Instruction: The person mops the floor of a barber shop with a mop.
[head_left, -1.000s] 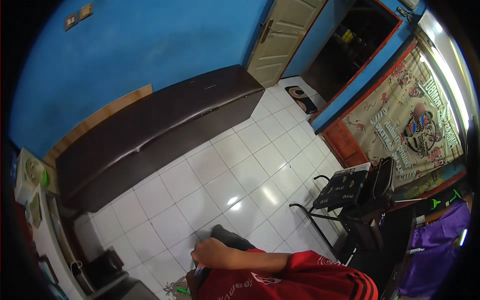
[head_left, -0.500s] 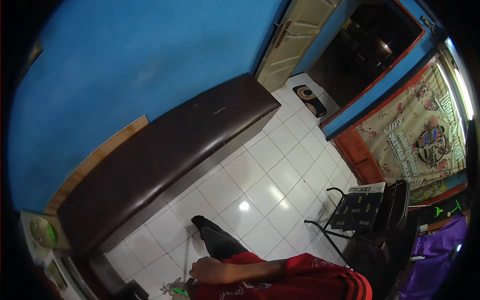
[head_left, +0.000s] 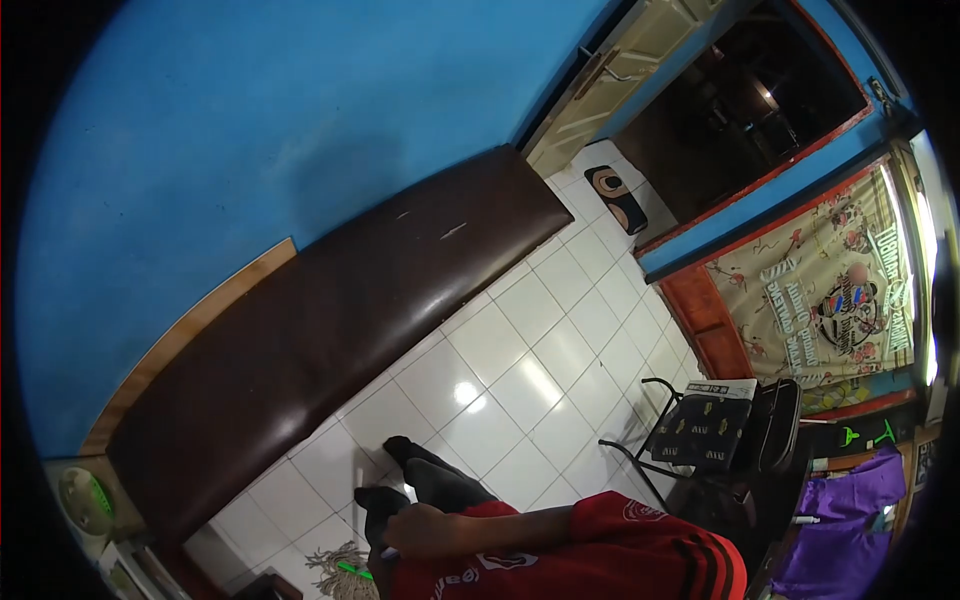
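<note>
My right hand [head_left: 418,525] is low in the view, at the end of a red sleeve with black stripes [head_left: 610,550] that comes in from the right. Its fingers are closed around a thin pale mop handle [head_left: 358,487] that runs down to a stringy mop head [head_left: 335,570] with a green piece, lying on the white tiled floor [head_left: 500,360]. My two feet in black [head_left: 400,452] stand just above the hand. My left hand is out of view.
A long dark brown padded bench [head_left: 330,310] runs along the blue wall. A folding chair with a black patterned cushion [head_left: 700,425] stands at the right, purple cloth [head_left: 850,510] beyond it. A cream door, a dark doorway, a floor mat [head_left: 615,195] and a printed banner [head_left: 830,290] lie further back.
The view has swung up and left across the bench and wall. A second black foot has come into view near the hand, and the mop head shows more fully.
</note>
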